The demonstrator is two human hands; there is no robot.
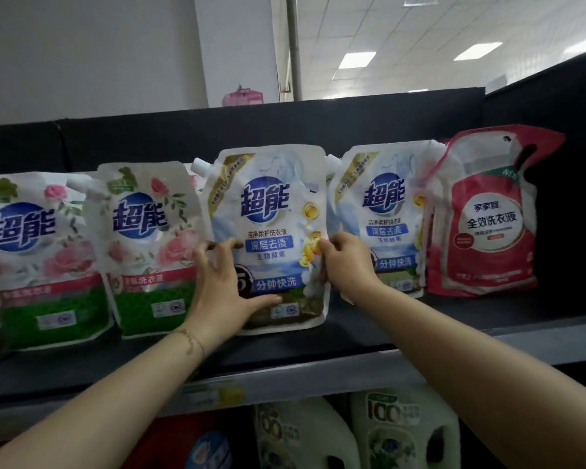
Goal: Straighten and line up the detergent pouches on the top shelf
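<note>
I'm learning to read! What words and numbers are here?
"超能": left rose pouch, right rose pouch, middle pouch, fourth pouch.
"深层去渍": middle pouch, fourth pouch.
"分钟快洗": middle pouch, fourth pouch.
"家家宜": red pouch.
"全效洗衣液": red pouch.
"NEW": red pouch.
"100": left jug, right jug.
Fine print: blurred.

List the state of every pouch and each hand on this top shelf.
Middle blue pouch, upright, forward of the row, held by both hands.
Left hand, gripping that pouch's left edge.
Right hand, pinching its right edge.
Right blue pouch, upright, further back.
Red pouch, upright at the right end.
Rose pouches, standing, edges overlapping.
</note>
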